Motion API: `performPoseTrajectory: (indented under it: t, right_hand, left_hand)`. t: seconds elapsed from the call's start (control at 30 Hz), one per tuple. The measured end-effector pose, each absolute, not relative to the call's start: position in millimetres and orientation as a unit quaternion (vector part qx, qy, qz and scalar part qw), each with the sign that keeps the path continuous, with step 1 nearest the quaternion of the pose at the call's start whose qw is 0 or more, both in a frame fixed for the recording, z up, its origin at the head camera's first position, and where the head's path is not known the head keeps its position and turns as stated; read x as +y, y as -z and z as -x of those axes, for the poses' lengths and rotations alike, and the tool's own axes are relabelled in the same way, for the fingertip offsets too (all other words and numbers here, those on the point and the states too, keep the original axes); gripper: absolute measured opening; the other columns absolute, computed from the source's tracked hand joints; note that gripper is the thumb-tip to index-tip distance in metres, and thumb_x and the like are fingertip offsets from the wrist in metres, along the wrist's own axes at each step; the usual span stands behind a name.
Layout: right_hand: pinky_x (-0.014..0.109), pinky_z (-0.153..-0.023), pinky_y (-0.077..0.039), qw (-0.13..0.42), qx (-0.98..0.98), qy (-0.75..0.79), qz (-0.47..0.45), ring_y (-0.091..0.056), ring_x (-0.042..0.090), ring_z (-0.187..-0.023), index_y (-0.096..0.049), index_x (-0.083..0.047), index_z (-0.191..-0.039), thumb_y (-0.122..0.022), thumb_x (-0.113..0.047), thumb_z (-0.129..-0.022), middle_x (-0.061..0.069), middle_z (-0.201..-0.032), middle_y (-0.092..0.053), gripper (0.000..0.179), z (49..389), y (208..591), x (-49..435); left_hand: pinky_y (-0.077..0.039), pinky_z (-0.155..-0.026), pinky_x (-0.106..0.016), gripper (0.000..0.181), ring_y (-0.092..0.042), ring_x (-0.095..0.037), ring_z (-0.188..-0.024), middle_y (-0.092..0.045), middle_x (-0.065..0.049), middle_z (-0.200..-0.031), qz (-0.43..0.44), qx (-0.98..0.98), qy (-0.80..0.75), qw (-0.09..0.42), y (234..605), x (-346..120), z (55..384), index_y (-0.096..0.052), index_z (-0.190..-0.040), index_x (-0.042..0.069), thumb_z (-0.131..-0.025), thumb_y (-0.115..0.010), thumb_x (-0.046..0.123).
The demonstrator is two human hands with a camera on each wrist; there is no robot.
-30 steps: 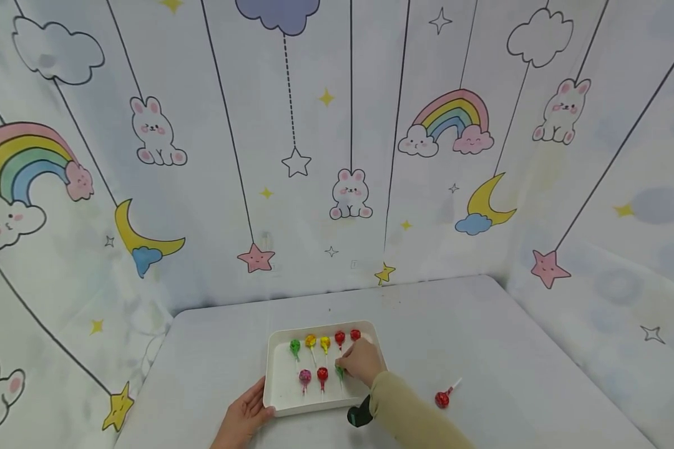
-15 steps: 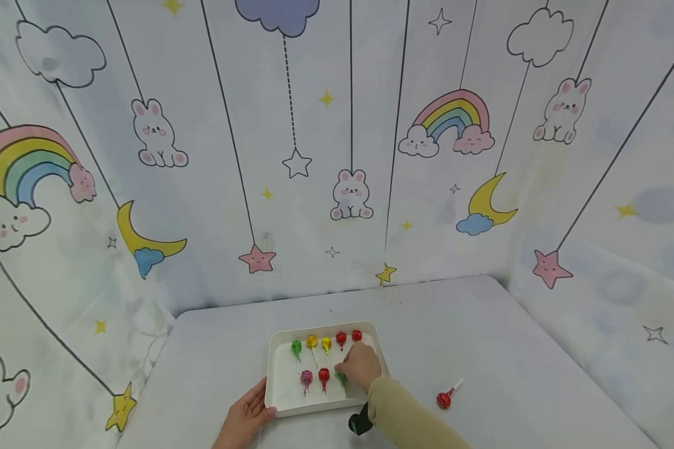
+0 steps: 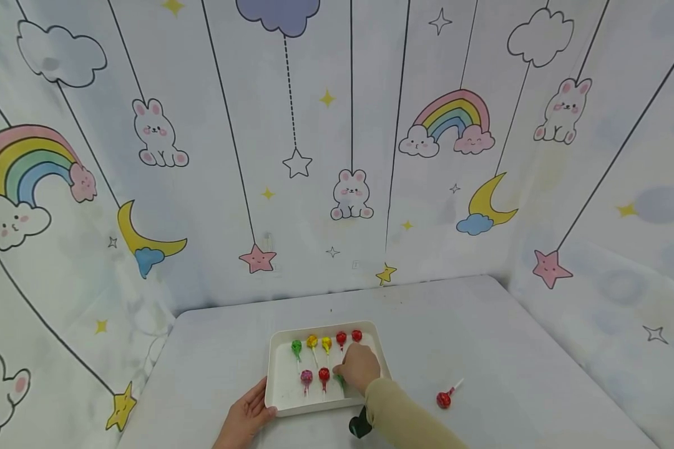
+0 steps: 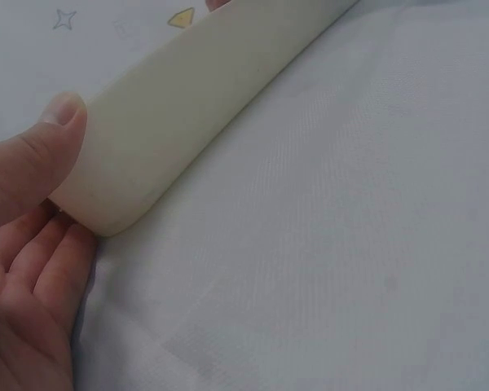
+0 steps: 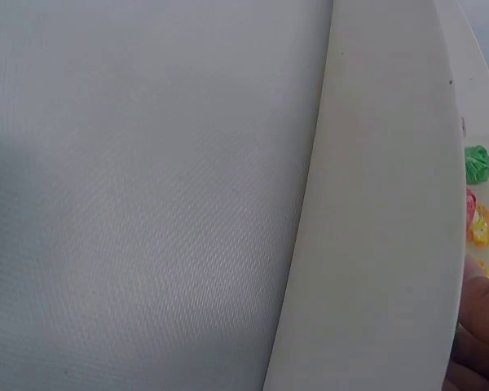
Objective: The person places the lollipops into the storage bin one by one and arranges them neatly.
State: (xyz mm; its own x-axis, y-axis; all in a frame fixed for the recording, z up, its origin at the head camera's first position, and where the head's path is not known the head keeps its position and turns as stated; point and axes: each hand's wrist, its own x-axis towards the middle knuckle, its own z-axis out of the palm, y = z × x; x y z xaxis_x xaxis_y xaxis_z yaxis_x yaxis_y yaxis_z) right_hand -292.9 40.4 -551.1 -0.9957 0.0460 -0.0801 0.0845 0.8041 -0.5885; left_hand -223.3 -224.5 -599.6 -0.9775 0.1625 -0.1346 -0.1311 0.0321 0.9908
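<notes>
My left hand (image 3: 246, 415) holds the front-left corner of a white tray (image 3: 281, 396); in the left wrist view its thumb (image 4: 63, 110) lies against the tray wall (image 4: 147, 147), with the fingers around the corner. Inside the tray, at the right of the front row, my right hand (image 3: 361, 368) pinches a green lollipop (image 3: 340, 380), mostly hidden by the fingers. Left of it lie a red lollipop (image 3: 323, 375) and a purple lollipop (image 3: 306, 377). Behind is a row with another green lollipop (image 3: 296, 345), an orange one, a yellow one (image 3: 326, 343) and two red ones (image 3: 341, 338).
One more red lollipop (image 3: 444, 400) lies on the white table (image 3: 483, 349), right of the tray, its stick pointing back. A dark object (image 3: 361, 424) shows beside the right sleeve. A printed cloth wall (image 3: 314, 231) stands behind the table.
My right fingers have shifted slightly over the green lollipop and now cover more of it. My left hand stays at the tray corner.
</notes>
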Motion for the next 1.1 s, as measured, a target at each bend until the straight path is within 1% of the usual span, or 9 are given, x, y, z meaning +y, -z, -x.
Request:
performPoseTrajectory:
  t: [0.17,0.33,0.4,0.47,0.73,1.1]
  right_hand:
    - [0.03,-0.061,-0.054,0.037,0.949,0.312,-0.035,-0.053,0.017,-0.062,-0.074,-0.005,-0.075,-0.088,-0.023,-0.081,0.002,-0.065,-0.065,0.024,286,537,39]
    - [0.027,-0.058,-0.049,0.041,0.948,0.315,-0.037,-0.053,0.017,-0.062,-0.074,-0.004,-0.075,-0.088,-0.023,-0.082,0.002,-0.064,-0.064,0.024,283,531,39]
    - [0.026,-0.056,-0.044,0.042,0.947,0.315,-0.038,-0.052,0.017,-0.061,-0.073,-0.005,-0.074,-0.088,-0.024,-0.082,0.001,-0.063,-0.063,0.025,283,530,39]
    - [0.026,-0.056,-0.043,0.042,0.947,0.316,-0.038,-0.051,0.017,-0.061,-0.074,-0.004,-0.074,-0.088,-0.023,-0.082,0.002,-0.063,-0.063,0.025,283,530,39]
    - [0.026,-0.057,-0.045,0.041,0.945,0.321,-0.046,-0.052,0.017,-0.061,-0.073,-0.004,-0.076,-0.087,-0.024,-0.082,0.003,-0.065,-0.064,0.026,286,533,39]
    - [0.025,-0.055,-0.044,0.041,0.948,0.312,-0.048,-0.052,0.017,-0.061,-0.072,-0.003,-0.075,-0.087,-0.025,-0.082,0.003,-0.065,-0.065,0.027,287,534,39]
  left_hand:
    - [-0.05,-0.108,-0.019,0.084,-0.023,-0.045,-0.151,-0.022,-0.036,-0.161,-0.012,0.711,-0.695,0.106,597,-224,222,-0.022,-0.155,-0.016,-0.095,-0.074,0.01]
    - [-0.049,-0.109,-0.019,0.084,-0.023,-0.045,-0.151,-0.023,-0.036,-0.161,-0.012,0.708,-0.698,0.105,598,-224,222,-0.022,-0.156,-0.016,-0.095,-0.073,0.011]
    - [-0.049,-0.109,-0.019,0.084,-0.023,-0.044,-0.151,-0.023,-0.036,-0.161,-0.012,0.709,-0.697,0.103,600,-225,223,-0.022,-0.156,-0.016,-0.095,-0.074,0.011]
    - [-0.049,-0.109,-0.019,0.084,-0.024,-0.044,-0.151,-0.024,-0.036,-0.161,-0.014,0.71,-0.697,0.102,602,-225,224,-0.023,-0.156,-0.015,-0.095,-0.074,0.012]
    - [-0.049,-0.108,-0.019,0.085,-0.023,-0.045,-0.151,-0.022,-0.036,-0.161,-0.019,0.709,-0.697,0.107,604,-227,224,-0.021,-0.156,-0.016,-0.095,-0.074,0.012]
    - [-0.05,-0.108,-0.018,0.085,-0.022,-0.045,-0.15,-0.022,-0.037,-0.16,-0.018,0.71,-0.696,0.105,602,-226,225,-0.021,-0.155,-0.016,-0.095,-0.074,0.013]
